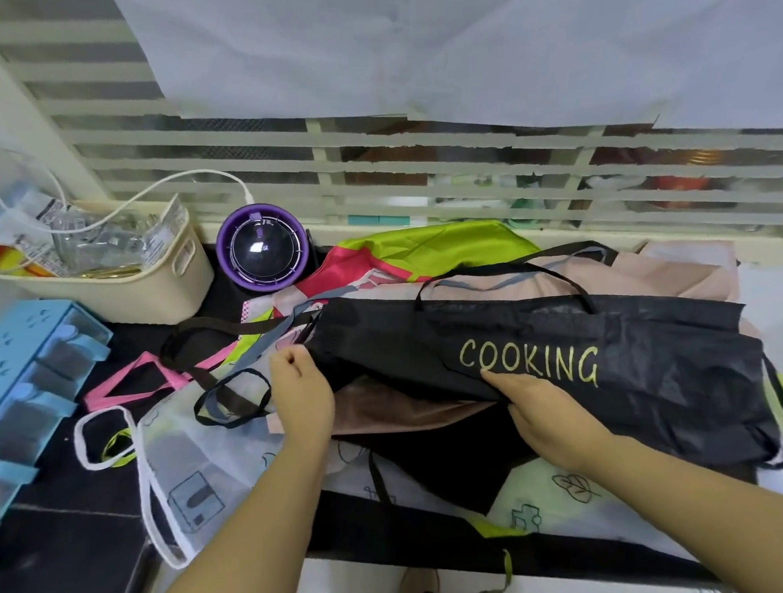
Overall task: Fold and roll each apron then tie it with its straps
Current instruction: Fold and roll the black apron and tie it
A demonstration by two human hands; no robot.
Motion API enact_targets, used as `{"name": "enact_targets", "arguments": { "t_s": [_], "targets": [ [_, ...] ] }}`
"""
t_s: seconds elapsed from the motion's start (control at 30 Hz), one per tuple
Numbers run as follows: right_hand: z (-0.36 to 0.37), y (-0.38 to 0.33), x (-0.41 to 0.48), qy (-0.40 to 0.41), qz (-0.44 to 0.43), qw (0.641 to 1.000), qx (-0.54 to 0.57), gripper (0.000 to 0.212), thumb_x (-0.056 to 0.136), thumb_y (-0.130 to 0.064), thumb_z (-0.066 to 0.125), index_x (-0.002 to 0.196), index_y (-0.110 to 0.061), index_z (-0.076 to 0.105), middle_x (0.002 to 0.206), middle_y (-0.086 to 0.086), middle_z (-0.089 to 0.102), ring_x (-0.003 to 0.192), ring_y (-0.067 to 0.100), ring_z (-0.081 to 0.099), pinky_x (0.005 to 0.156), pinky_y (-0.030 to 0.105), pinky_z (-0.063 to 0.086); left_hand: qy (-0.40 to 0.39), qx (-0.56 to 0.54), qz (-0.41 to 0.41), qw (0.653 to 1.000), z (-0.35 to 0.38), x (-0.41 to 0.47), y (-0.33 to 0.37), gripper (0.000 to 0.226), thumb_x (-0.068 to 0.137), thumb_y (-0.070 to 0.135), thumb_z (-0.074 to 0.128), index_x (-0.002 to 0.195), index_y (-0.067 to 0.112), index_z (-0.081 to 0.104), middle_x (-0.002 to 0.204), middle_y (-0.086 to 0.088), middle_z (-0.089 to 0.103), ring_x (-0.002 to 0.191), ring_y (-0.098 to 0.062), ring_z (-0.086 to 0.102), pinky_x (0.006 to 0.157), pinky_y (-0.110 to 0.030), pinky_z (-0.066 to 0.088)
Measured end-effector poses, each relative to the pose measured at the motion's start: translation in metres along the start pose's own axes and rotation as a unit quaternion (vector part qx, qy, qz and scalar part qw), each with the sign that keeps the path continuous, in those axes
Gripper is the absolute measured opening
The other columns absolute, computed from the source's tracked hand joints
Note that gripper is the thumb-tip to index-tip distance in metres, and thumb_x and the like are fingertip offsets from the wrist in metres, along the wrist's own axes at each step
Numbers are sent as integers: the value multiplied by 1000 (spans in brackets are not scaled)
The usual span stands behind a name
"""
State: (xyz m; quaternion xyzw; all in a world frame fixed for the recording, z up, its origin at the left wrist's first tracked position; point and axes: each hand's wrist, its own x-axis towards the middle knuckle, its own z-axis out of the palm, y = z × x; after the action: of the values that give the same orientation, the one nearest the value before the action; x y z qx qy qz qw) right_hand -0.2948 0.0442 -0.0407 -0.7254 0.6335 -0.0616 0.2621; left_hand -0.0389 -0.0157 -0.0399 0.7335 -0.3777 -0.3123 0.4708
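We are early in the task, we judge. The black apron (567,345) lies across the centre and right of the frame, seemingly folded lengthwise but not rolled, its straps (245,326) loose. Our left hand (301,389) pinches its left end with curled fingers. Our right hand (543,410) sits at its near edge, forefinger straight, but its grip is unclear. The other aprons (197,445) beneath lie unfolded.

The black apron (567,349) carries the word "COOKING" in yellow-green capitals; no other text is legible.
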Motion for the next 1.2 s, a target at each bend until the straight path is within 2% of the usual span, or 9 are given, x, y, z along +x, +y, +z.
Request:
{"name": "enact_targets", "arguments": {
  "t_s": [0.2, 0.37, 0.53, 0.63, 0.73, 0.87, 0.97, 1.07, 1.2],
  "targets": [
    [24, -8, -17, -34, -38, 998, -25, 63, 92, 1, 36, 149, -23, 28, 147, -3, 41, 139, 12, 32, 117, 39, 22, -61, 65, 164, 982, -42, 8, 24, 9, 100, 24, 41, 99, 17, 47, 67, -1, 47, 59, -11, 42, 54, -17, 35],
    [43, -28, -31, -188, -70, 974, -104, 58, 101, -28, 36, 152, -31, 8, 159, -15, 4, 146, 6, 1, 120, 38, 5, -22, 244, 115, 963, -79, 21, -14, 26, 93, 25, 54, 117, 18, 47, 74, -1, 59, 71, -23, 57, 62, -36, 42],
    [26, -32, -17, -191, -104, 972, -93, 58, 92, -54, 48, 145, -32, 37, 154, -13, 27, 139, 8, 28, 113, 28, 28, -21, 334, 242, 911, -60, 17, -13, 24, 85, 12, 60, 109, 12, 61, 108, -9, 60, 98, -32, 58, 83, -44, 44],
    [7, -20, 12, -72, -69, 993, -58, 49, 92, -41, 55, 138, -28, 46, 144, -9, 41, 127, 11, 43, 106, 25, 35, -144, 356, 288, 877, -25, 13, -2, 25, 91, 16, 54, 114, 18, 61, 114, -4, 60, 100, -28, 60, 82, -42, 48],
    [-9, -3, 40, -5, -14, 989, -145, 53, 93, -38, 54, 142, -25, 40, 145, -5, 40, 135, 16, 32, 110, 31, 27, -257, 457, 287, 802, 6, 20, -4, 38, 96, 25, 50, 133, 22, 47, 130, -1, 52, 119, -24, 48, 93, -38, 43],
    [-23, 24, 71, -82, 52, 975, -198, 54, 90, -47, 55, 137, -24, 45, 139, -2, 44, 132, 20, 35, 113, 40, 22, -349, 497, 275, 745, 32, 39, -7, 51, 95, 36, 52, 142, 23, 36, 140, -2, 46, 128, -24, 41, 103, -39, 35],
    [-33, 42, 90, -128, 66, 975, -169, 34, 89, -45, 59, 114, -22, 62, 122, 1, 55, 113, 21, 50, 99, 35, 36, -409, 508, 230, 722, 42, 50, -9, 52, 95, 43, 50, 141, 21, 38, 140, -3, 43, 128, -24, 41, 106, -41, 36],
    [-43, 48, 104, -170, 63, 978, -104, 19, 91, -36, 60, 97, -18, 64, 106, 3, 60, 97, 20, 55, 81, 29, 42, -417, 555, 196, 692, 48, 61, -4, 47, 98, 46, 43, 136, 18, 44, 138, -6, 40, 128, -28, 40, 104, -43, 35],
    [-51, 55, 122, -179, 67, 977, -97, 22, 94, -33, 56, 105, -14, 62, 109, 5, 61, 100, 22, 56, 86, 31, 43, -398, 566, 205, 692, 58, 75, 6, 31, 101, 35, 36, 122, 15, 47, 130, -9, 50, 119, -30, 49, 97, -41, 35]
  ]
}}
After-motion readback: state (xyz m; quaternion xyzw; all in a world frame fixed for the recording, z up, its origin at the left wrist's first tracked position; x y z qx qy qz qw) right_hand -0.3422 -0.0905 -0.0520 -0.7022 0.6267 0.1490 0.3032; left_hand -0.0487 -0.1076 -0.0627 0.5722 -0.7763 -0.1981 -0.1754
